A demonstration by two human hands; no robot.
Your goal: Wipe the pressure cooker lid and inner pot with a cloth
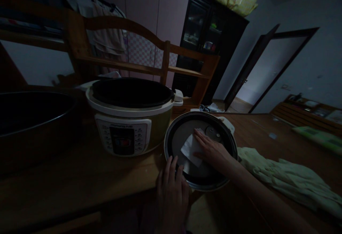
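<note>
A round pot lid (179, 139) with a dark ring and a grey inner face lies at the front right, its underside showing. My right hand (210, 148) presses a folded white tissue (191, 150) against that inner face. At the lid's near-left rim rests my left hand (172, 187), with fingers stretched out and slightly apart; its thumb is hard to make out. Just left of the lid stands an electric cooker (160, 127), white and green with a front control panel (123, 136). It has no lid on, and its dark inside is in shadow.
A large dark pan (40, 120) sits left of the cooker on the wooden table (128, 177). Pale green cloth (283, 175) lies at the right on a brown surface. Behind are a wooden frame (120, 23), a dark cabinet (208, 41) and an open door (248, 70).
</note>
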